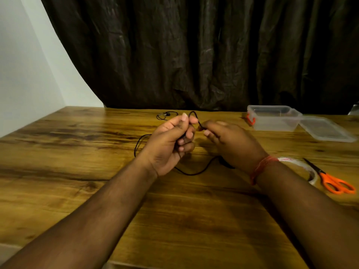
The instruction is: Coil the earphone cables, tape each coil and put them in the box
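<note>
Your left hand [171, 140] was raised over the middle of the wooden table [77, 171], its fingers curled round a black earphone cable [194, 172], with the thumb pressed against the forefinger at the top. A short loop of that cable arched from the left fingertips across to your right hand [231, 144], whose thumb and forefinger pinched it just beside the left hand; the right fingertips were blurred, so the exact grip could not be made out. The rest of the cable hung down and trailed on the table, one bend showing left of your left wrist and another curving between your two wrists. A second earphone cable [165, 115], coiled small, lay near the far edge of the table behind your left hand. The clear plastic box [272, 118] with an orange latch stood open at the far right, its lid [326, 129] lying just beside it. Nearer you on the right, a roll of clear tape [303, 167] lay touching the orange-handled scissors [334, 181]. A red thread band [260, 167] circled your right wrist.
</note>
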